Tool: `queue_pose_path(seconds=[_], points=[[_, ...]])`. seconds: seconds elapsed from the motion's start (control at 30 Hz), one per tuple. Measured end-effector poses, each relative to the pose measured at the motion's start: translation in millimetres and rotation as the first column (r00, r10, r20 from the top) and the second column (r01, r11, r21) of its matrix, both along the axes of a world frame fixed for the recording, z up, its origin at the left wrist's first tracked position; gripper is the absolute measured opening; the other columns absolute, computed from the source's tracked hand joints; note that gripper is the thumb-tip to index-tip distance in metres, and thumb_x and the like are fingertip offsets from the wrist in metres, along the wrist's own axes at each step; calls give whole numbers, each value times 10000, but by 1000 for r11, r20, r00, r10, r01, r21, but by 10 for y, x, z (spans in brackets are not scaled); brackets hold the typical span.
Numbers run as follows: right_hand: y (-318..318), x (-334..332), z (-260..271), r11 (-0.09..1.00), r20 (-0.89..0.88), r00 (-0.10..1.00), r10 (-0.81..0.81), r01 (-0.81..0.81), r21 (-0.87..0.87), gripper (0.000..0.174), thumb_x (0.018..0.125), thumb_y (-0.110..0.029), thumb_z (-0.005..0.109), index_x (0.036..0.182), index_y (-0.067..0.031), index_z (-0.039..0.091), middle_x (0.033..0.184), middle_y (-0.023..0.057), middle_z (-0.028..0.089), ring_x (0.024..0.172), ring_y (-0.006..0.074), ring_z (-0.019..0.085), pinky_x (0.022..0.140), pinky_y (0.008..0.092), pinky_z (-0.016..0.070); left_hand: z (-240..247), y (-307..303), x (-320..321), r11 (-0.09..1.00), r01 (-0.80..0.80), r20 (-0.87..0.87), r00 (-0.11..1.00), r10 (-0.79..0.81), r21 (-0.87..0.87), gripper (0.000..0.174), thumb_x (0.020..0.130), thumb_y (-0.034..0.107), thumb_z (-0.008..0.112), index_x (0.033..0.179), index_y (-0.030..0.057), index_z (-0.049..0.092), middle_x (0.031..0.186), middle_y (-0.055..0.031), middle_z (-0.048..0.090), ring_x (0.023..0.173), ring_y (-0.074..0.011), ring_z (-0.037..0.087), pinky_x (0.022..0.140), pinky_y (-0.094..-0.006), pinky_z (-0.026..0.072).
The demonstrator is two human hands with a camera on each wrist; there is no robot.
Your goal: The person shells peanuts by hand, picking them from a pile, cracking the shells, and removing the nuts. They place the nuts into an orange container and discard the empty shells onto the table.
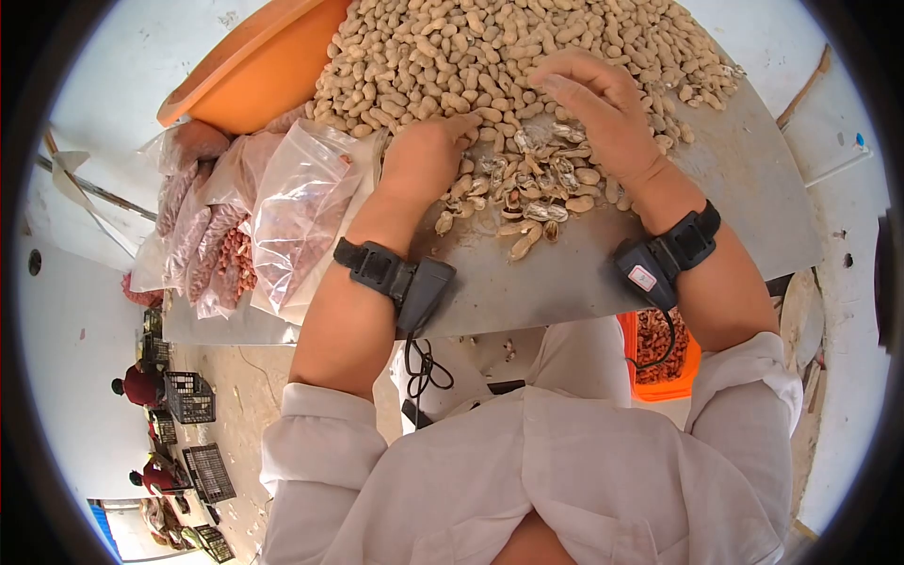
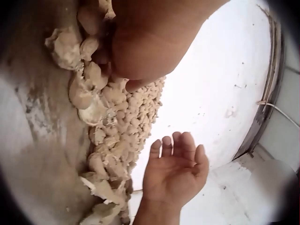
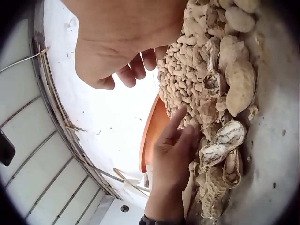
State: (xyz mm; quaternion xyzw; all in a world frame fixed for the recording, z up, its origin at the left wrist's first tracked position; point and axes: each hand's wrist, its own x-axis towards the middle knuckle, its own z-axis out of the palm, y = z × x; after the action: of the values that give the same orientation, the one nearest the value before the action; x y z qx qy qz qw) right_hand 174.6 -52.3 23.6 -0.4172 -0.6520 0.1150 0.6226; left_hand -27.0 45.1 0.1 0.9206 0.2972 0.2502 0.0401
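A large heap of unshelled peanuts [image 1: 490, 56] covers the far part of a metal table [image 1: 565, 282]. My left hand [image 1: 424, 162] is low at the heap's near left edge, its index finger stretched toward the peanuts. In the right wrist view, that index finger and the thumb stand apart, and the other fingers are largely hidden. My right hand [image 1: 607, 118] is raised over the heap's right side. The left wrist view shows its palm bare and its fingers loosely bent. Between the hands lie broken peanut shells [image 1: 551, 174], some split with pale insides.
Clear plastic bags of reddish peanut kernels [image 1: 235, 254] sit at the table's left, beside an orange basin [image 1: 250, 80]. An orange crate [image 1: 667, 377] of reddish kernels is below the table's near edge. Black crates [image 1: 191, 397] and two people are at the lower left.
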Motion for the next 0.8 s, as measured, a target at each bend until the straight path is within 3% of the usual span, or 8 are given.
queue_pose_path(seconds=[0.07, 0.17, 0.27, 0.37, 0.47, 0.57, 0.67, 0.8], points=[[-3, -14, 2, 1000, -6, 1000, 5, -5, -3, 216, 825, -205, 609, 881, 2, 641, 796, -2, 586, 680, 64, 472, 599, 222, 383, 46, -50, 12, 999, -44, -60, 997, 46, 30, 277, 814, 117, 557, 1081, 143, 624, 879, -125, 646, 809, -310, 611, 704, -387, 488], [-11, -14, 0, 1000, -15, 1000, 20, -20, -23, 230, 826, -219, 612, 879, 3, 640, 793, -6, 579, 665, 64, 462, 591, 224, 380, 42, -54, 22, 997, -70, 35, 997, 68, 35, 281, 813, 121, 570, 1090, 129, 619, 902, -138, 639, 812, -316, 607, 701, -392, 484], [-16, -27, 12, 1000, 1, 1000, 16, -16, 7, 232, 830, -214, 609, 902, 4, 645, 792, 1, 594, 670, 67, 489, 589, 230, 393, -50, 36, 36, 989, 25, 371, 928, 33, -149, 266, 849, 125, 569, 1108, 79, 604, 849, -91, 651, 711, -220, 610, 619, -313, 477], [-16, -78, 19, 993, 37, 999, -12, 17, -120, 230, 841, -191, 599, 950, 6, 643, 806, 18, 620, 694, 81, 534, 619, 232, 431, 51, -164, 60, 742, 407, 691, 715, 104, -533, 258, 889, 128, 550, 1125, 30, 586, 831, -21, 619, 629, -83, 518, 541, -198, 410], [-47, -218, 4, 916, -233, 956, 180, -249, -314, 248, 848, -177, 592, 997, 17, 633, 811, 41, 638, 718, 97, 572, 661, 235, 469, 146, -402, 169, 482, 682, 827, 525, 201, -550, 263, 909, 124, 532, 1147, 14, 561, 774, 16, 532, 543, -33, 353, 451, -163, 251], [-73, -268, 29, 881, -275, 929, 247, -334, -335, 256, 847, -166, 593, 1008, 31, 623, 801, 51, 638, 714, 98, 579, 682, 234, 484, 112, -419, 192, 401, 718, 818, 545, 183, -568, 266, 906, 120, 536, 1151, 18, 561, 816, 12, 530, 545, -32, 352, 450, -162, 253], [-60, -231, 15, 893, -252, 941, 227, -305, -330, 262, 843, -166, 601, 1004, 40, 621, 778, 56, 635, 706, 93, 580, 664, 232, 486, 91, -415, 164, 395, 732, 825, 545, 148, -555, 273, 890, 123, 563, 1135, 1, 575, 845, -4, 584, 608, -22, 419, 500, -139, 311], [-70, -245, 9, 893, -166, 968, 188, -239, -381, 223, 871, -133, 581, 1027, 23, 609, 806, 47, 627, 715, 93, 578, 658, 232, 491, 116, -481, 175, 561, 629, 809, 573, 135, -539, 281, 867, 119, 602, 1116, -9, 586, 830, 0, 600, 678, -37, 484, 569, -159, 385]])
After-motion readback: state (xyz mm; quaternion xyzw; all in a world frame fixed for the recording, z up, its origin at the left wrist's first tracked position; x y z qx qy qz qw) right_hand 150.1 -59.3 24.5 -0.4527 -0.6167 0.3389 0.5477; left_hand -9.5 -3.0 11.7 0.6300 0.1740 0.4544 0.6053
